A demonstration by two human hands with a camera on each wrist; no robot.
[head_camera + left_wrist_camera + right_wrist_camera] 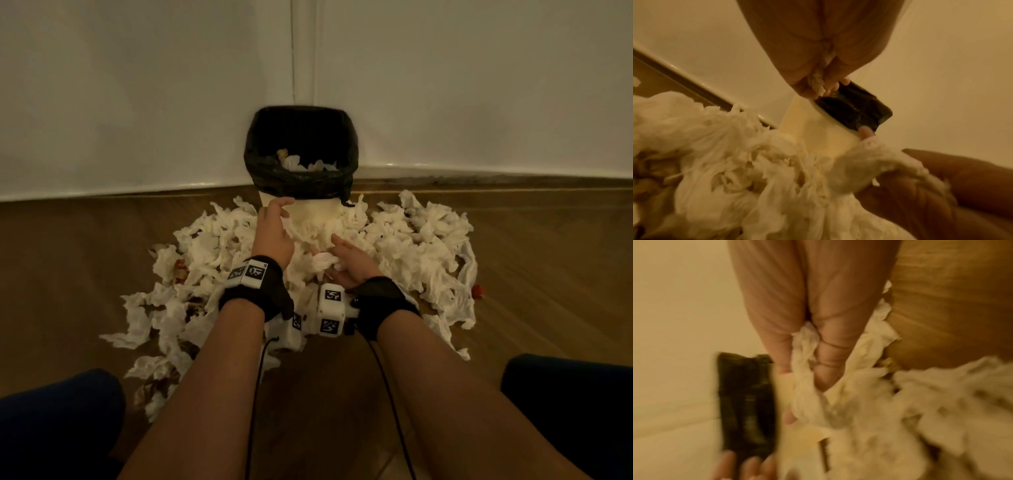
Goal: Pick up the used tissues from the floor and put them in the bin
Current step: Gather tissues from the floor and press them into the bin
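A cream bin (317, 210) with a black liner (301, 185) stands in the wall corner, with a few tissues inside. A wide heap of crumpled white tissues (411, 246) covers the floor in front of it. My left hand (274, 222) is just below the bin's front and pinches a tissue strand (819, 81) between curled fingers. My right hand (346, 260), lower and to the right, grips a tissue wad (325, 262) over the heap. In the right wrist view the wad (805, 353) runs between the fingers, beside the liner (746, 402).
White walls and a skirting board (479, 171) close off the back. Wooden floor (548, 257) lies on both sides of the heap. Some stained tissues (180, 270) lie at the left and a red scrap (477, 290) at the right. My knees in dark trousers (58, 428) frame the bottom corners.
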